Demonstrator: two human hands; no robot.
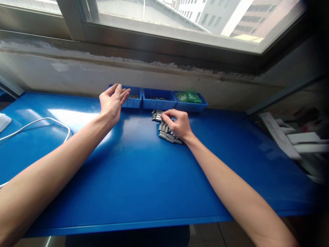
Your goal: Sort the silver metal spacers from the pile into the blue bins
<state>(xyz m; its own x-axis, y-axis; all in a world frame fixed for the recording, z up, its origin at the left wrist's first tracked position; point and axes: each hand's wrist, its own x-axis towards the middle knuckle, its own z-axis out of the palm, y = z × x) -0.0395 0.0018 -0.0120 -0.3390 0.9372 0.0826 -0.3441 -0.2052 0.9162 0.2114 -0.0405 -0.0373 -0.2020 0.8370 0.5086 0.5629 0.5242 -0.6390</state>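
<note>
My left hand point(112, 103) is raised over the front of the left blue bin point(135, 103), palm turned partly upward. Its thumb and forefinger are pinched together while the other fingers stretch out; anything between the tips is too small to make out. Small metal parts point(133, 96) lie in that bin. At the pile of short grey metal cylinders point(169, 137) on the table, my right hand point(180, 123) is closed in a pinch. Its fingertips meet at the end of one metal cylinder point(158, 115), and the palm hides part of the pile.
The middle blue bin point(159, 104) holds a few metal pieces. A green plastic bag point(189, 97) fills the right bin point(192, 107). A white cable point(48, 118) curves over the blue table point(123, 192) at left. Wall and window frame point(154, 43) rise behind the bins.
</note>
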